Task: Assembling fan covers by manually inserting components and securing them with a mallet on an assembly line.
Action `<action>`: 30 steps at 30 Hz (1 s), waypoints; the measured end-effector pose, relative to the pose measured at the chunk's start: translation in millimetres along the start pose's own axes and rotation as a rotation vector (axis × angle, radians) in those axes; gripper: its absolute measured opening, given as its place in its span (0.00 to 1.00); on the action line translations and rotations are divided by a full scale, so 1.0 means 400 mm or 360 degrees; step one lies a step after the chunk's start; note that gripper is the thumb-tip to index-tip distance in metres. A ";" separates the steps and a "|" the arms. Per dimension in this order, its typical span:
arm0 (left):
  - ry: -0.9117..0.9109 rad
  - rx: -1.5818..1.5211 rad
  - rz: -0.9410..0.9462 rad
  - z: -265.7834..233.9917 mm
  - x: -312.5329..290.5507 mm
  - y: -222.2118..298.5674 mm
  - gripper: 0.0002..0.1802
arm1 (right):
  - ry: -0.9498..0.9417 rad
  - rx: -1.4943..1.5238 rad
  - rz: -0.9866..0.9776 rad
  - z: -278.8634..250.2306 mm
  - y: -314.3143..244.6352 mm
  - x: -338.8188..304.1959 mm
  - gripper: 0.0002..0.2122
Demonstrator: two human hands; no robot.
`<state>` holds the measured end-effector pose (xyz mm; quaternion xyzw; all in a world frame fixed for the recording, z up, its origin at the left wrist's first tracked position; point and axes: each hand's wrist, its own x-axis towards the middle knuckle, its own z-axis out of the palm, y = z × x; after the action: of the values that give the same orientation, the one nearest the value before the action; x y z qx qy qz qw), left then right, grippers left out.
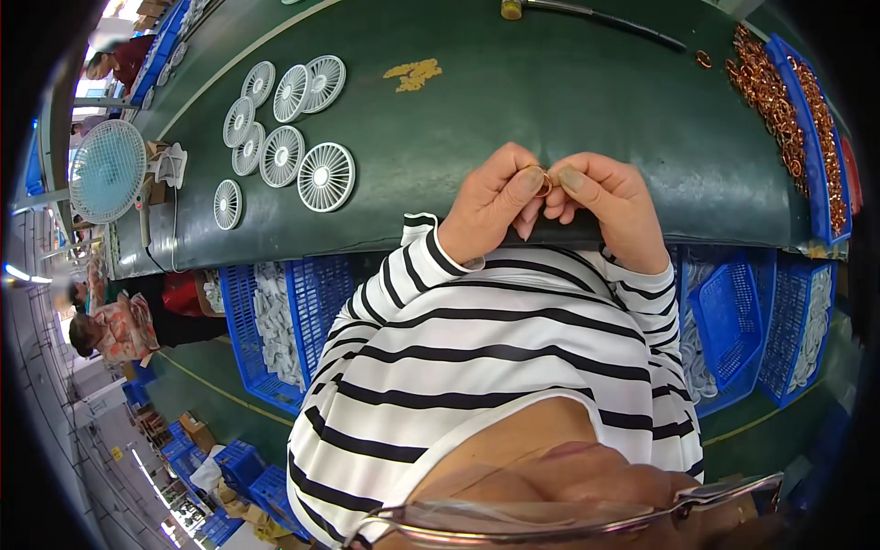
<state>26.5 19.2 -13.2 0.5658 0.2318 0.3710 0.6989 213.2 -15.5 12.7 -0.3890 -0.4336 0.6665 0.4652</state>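
Close to the near edge of the green worktable, my left hand [496, 198] and my right hand [612, 203] meet fingertip to fingertip. Between their thumbs and forefingers sits a small copper-coloured ring [545, 186], pinched from both sides. The fingers cover part of the ring. To the left lie several round white slotted discs [326, 177], flat on the table and some overlapping. Far right, a heap of similar copper rings [772, 101] spills beside a blue tray [819, 137] that holds more of them.
A hammer [596, 16] lies along the far side, with a patch of small yellowish pieces [412, 75] to its left. One loose ring [703, 60] rests near the heap. Blue baskets [261, 330] of white parts stand below the table edge. A fan [108, 172] and other people are at left.
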 end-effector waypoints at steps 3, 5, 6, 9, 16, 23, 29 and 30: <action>-0.0058 0.0043 -0.0030 -0.001 -0.001 0.005 0.12 | 0.0003 -0.0183 0.0022 -0.005 -0.008 -0.010 0.10; -0.0091 0.0028 -0.0076 -0.002 -0.002 0.009 0.12 | -0.0022 -0.0201 0.0023 -0.012 -0.012 -0.014 0.09; -0.0117 0.0017 -0.0110 -0.004 0.000 0.010 0.12 | -0.0059 -0.0227 0.0019 -0.016 -0.014 -0.015 0.08; -0.0162 -0.0016 -0.0179 -0.014 0.007 0.014 0.13 | -0.0016 -0.0330 -0.0100 -0.011 -0.002 -0.014 0.08; -0.0082 0.0089 -0.0243 -0.004 0.008 0.022 0.08 | 0.0219 -0.0660 -0.0305 -0.005 0.029 -0.009 0.04; -0.0088 0.0599 0.0404 0.006 -0.002 0.021 0.06 | 0.0265 -0.0333 -0.0270 0.032 0.070 -0.029 0.04; 0.0165 0.0324 0.0263 0.021 -0.012 0.024 0.10 | 0.0264 -0.0329 -0.0305 0.036 0.070 -0.023 0.05; 0.0212 0.0278 0.0220 0.020 -0.012 0.026 0.11 | 0.0216 -0.0548 -0.0428 0.028 0.068 -0.029 0.03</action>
<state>26.8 11.2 -1.6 0.6133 0.2696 0.4335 0.6028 198.2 -34.3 -8.1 -0.4454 -0.5566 0.4870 0.5047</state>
